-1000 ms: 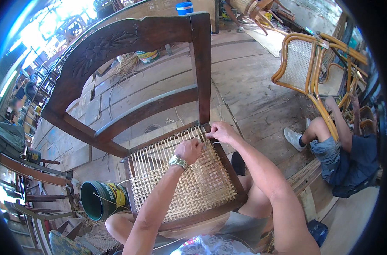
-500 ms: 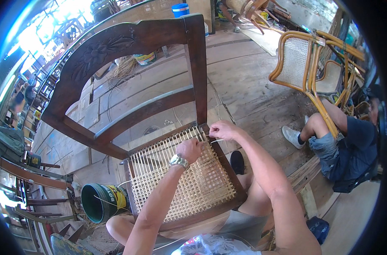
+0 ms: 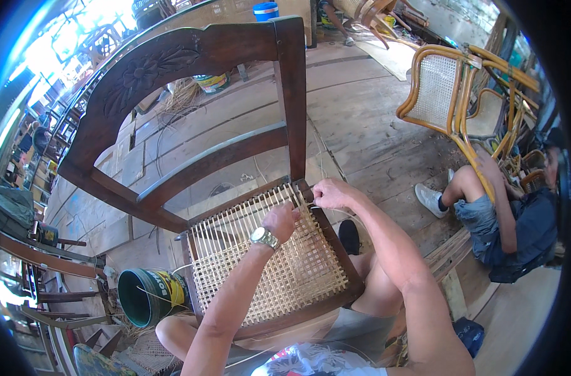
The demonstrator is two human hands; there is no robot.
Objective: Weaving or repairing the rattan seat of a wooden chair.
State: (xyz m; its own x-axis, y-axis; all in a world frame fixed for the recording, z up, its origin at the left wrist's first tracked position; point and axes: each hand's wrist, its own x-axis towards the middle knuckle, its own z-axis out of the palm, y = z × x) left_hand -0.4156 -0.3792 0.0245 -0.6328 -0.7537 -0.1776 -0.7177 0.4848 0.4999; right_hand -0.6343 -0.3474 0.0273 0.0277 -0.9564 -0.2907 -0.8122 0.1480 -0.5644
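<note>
A dark wooden chair [image 3: 235,156] with a carved back stands in front of me, its seat facing up. Pale cane webbing [image 3: 267,276] fills the seat, closely woven in the near part; toward the back rail, mostly strands running one way show. My left hand [image 3: 282,222], with a metal watch at its wrist, rests curled on the webbing near the right back corner; its fingertips are hidden. Just beyond, over the right seat rail, my right hand [image 3: 329,193] pinches a thin cane strand [image 3: 361,220] that loops down to its right.
Left of the seat lies a tipped green bucket [image 3: 141,294] with a strand in it. At the right a person [image 3: 505,219] sits beside a rattan chair frame [image 3: 436,94]. Loose fibres [image 3: 179,97] and another bucket [image 3: 213,83] are on the plank floor behind the chair.
My right hand has shifted slightly right and down, and the strand now loops beyond the rail. My left hand stays almost in place. The seated person's arm has moved.
</note>
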